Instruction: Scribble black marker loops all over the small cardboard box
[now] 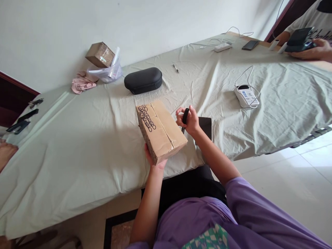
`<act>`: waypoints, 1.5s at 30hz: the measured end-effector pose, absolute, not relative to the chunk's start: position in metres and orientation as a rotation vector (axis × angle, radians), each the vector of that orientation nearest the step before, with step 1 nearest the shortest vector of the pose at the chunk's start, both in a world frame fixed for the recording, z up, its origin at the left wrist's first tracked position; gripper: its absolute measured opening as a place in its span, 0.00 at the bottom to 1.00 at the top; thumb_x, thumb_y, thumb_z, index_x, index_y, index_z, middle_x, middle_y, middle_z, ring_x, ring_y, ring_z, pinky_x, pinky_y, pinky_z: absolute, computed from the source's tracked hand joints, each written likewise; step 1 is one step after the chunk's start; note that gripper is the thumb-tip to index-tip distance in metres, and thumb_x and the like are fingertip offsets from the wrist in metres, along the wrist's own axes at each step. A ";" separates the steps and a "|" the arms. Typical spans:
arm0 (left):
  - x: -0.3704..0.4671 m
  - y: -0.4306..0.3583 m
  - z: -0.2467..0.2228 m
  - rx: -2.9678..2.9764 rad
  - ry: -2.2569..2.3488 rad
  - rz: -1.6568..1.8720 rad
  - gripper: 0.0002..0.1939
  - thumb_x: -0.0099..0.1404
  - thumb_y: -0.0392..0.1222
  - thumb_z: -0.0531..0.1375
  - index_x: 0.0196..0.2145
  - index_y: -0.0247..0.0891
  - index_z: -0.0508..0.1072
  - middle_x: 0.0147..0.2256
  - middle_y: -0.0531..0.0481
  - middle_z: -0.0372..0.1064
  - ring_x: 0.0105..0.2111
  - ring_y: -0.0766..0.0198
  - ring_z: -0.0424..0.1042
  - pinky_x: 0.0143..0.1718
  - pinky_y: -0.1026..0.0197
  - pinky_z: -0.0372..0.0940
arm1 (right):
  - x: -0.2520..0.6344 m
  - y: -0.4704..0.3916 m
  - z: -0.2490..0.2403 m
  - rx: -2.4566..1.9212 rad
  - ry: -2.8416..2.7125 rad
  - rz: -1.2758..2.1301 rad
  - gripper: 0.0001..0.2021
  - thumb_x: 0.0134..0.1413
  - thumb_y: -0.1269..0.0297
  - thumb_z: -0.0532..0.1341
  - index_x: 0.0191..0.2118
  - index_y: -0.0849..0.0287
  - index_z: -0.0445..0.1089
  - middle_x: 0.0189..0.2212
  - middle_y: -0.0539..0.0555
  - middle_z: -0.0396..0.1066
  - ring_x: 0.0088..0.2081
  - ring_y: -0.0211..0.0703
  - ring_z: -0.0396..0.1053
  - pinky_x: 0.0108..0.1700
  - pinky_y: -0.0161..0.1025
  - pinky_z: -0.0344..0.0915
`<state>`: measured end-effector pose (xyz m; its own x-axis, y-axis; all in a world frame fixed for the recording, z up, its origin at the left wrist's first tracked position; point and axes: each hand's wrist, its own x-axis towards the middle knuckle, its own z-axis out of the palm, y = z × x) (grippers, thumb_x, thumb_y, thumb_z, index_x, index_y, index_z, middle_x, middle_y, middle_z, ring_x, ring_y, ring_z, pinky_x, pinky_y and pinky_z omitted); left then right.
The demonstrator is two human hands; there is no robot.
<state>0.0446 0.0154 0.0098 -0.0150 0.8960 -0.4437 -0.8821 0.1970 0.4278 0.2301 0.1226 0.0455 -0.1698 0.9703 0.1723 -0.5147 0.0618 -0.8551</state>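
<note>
A brown cardboard box (163, 129) with dark looped marks along its left side sits at the centre of the frame, tilted. The left hand (158, 164) has its grip on the box's lower end, fingers on the left side and palm beneath. Just right of the box, the right hand (191, 121) closes its grip around a black marker pen (185, 116), held nearly upright, its lower end near the box's right edge.

The likeliest trouble, I'd judge, is the box tipping or turning: the hand supports it at one end only, so a push on the far end could swing it. A slip of the pen could leave a stray line on the cardboard or, if uncapped, on the pale green cloth (98, 145) over the desk. Fresh ink, if the loops are wet, could smear under a finger. The right forearm also passes over a dark flat rectangular object (206, 128), which a dropping elbow might nudge.

That object is partly covered by the forearm, so I can't name it. The box's underside and most of the left palm are hidden, and whether the pen is capped is hard to tell. Another person's hand (7, 152) is cut off at the left edge.
</note>
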 end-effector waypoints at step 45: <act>0.039 0.013 -0.011 0.140 0.587 1.451 0.30 0.67 0.66 0.63 0.57 0.46 0.83 0.60 0.45 0.81 0.70 0.39 0.68 0.76 0.35 0.54 | 0.224 0.129 0.032 -0.770 -1.090 1.569 0.29 0.67 0.37 0.53 0.21 0.51 0.54 0.16 0.45 0.47 0.20 0.35 0.42 0.23 0.36 0.43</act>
<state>0.0390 0.0134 -0.0113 0.0071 0.9565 -0.2918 -0.8900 0.1391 0.4341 0.2243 0.1292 0.0320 -0.2646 0.9631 0.0489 -0.3820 -0.0582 -0.9223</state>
